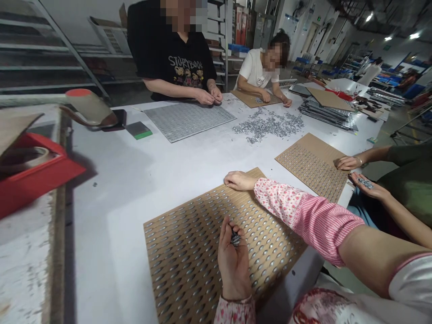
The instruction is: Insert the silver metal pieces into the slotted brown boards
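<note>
Left hand (233, 265) is cupped, right hand (240, 181) palm-down.

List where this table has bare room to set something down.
The widest free patch of white table lies between the brown edge at left and the nearest cardboard. Another runs between that cardboard and the grey board. It is crowded around the loose metal pile and the stacked panels at back right.

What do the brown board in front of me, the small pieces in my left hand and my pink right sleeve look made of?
Brown board: probably corrugated cardboard, matte, with parallel ridges where bare. Small pieces: perhaps metal or coated plastic, gray with shiny glints. Pink right sleeve: likely matte cloth, printed and gathered into folds.
</note>
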Tool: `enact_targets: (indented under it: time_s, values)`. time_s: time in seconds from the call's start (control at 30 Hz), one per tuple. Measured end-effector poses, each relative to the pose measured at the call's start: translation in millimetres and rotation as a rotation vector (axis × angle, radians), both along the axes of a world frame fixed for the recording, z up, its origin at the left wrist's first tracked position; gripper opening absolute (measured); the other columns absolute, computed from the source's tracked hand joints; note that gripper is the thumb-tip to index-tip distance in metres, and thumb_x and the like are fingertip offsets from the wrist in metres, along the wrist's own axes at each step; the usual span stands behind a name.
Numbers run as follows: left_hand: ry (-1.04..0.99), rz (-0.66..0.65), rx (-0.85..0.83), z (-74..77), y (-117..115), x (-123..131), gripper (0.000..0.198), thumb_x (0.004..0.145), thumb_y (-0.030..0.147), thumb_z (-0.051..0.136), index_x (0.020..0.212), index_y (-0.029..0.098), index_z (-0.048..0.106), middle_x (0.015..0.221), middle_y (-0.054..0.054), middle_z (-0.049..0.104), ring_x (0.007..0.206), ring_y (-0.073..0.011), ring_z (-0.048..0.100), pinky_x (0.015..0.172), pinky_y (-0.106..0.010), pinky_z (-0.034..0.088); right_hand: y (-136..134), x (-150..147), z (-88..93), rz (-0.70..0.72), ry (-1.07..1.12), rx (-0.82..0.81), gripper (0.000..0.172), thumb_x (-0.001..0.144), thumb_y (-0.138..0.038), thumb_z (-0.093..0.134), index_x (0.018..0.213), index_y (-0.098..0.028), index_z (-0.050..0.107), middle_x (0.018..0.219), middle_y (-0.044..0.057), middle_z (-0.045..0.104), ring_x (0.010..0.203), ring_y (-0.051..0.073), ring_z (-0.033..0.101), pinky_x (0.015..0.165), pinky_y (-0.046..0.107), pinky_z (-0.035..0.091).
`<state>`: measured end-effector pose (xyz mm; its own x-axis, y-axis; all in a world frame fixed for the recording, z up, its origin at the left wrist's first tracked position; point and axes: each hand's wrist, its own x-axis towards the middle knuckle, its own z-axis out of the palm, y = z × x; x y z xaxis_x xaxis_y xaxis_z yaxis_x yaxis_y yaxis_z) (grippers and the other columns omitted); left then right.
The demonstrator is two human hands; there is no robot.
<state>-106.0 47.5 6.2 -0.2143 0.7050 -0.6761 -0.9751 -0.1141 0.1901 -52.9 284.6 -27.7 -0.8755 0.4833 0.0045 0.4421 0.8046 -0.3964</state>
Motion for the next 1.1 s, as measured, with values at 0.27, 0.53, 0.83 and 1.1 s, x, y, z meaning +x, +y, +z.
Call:
enact_targets:
  time_s: [0.27, 0.53, 0.83, 1.1]
  values:
    - [-0.027, 0.003, 0.01, -4.3, 0, 0, 0.025, 0.092, 0.005, 0.044, 0.099, 0.014, 0.066, 0.073, -0.001, 0.055, 0.061, -0.0046, 0.054, 0.057, -0.012, 0.049, -11, -15, 8.5, -0.202, 0.178, -0.285, 0.011, 0.084, -0.013, 0.06, 0.091, -0.015, 0.069, 0.077, 0.0, 0.065, 0.073, 0.01, 0.057, 0.073, 0.021, 0.039]
    - [-0.067, 0.038, -0.008, -4.5, 1, -1, 0.023, 0.093, 0.005, 0.043, 0.09, 0.012, 0.064, 0.076, -0.001, 0.057, 0.063, -0.0038, 0.055, 0.056, -0.011, 0.048, -20, -24, 7.8, -0.352, 0.12, -0.263, 0.018, 0.083, -0.033, 0.065, 0.08, -0.017, 0.073, 0.071, -0.002, 0.066, 0.066, 0.009, 0.055, 0.062, 0.02, 0.033]
    - [-0.054, 0.035, 0.029, -9.7, 1, 0, 0.022, 0.093, 0.005, 0.043, 0.089, 0.013, 0.063, 0.077, -0.001, 0.057, 0.064, -0.004, 0.055, 0.058, -0.011, 0.049, -30, -30, 5.2, -0.47, 0.05, -0.125, 0.011, 0.078, -0.029, 0.065, 0.072, -0.019, 0.066, 0.071, -0.002, 0.064, 0.071, 0.012, 0.054, 0.064, 0.022, 0.032]
    - [-0.106, 0.048, -0.034, 0.5, 3, 1, 0.021, 0.095, 0.006, 0.042, 0.084, 0.011, 0.06, 0.074, 0.001, 0.056, 0.061, -0.003, 0.055, 0.055, -0.011, 0.048, -21, -22, -9.4, -0.358, 0.128, -0.171, 0.021, 0.077, -0.032, 0.073, 0.069, -0.015, 0.063, 0.068, -0.002, 0.059, 0.068, 0.01, 0.049, 0.07, 0.022, 0.032]
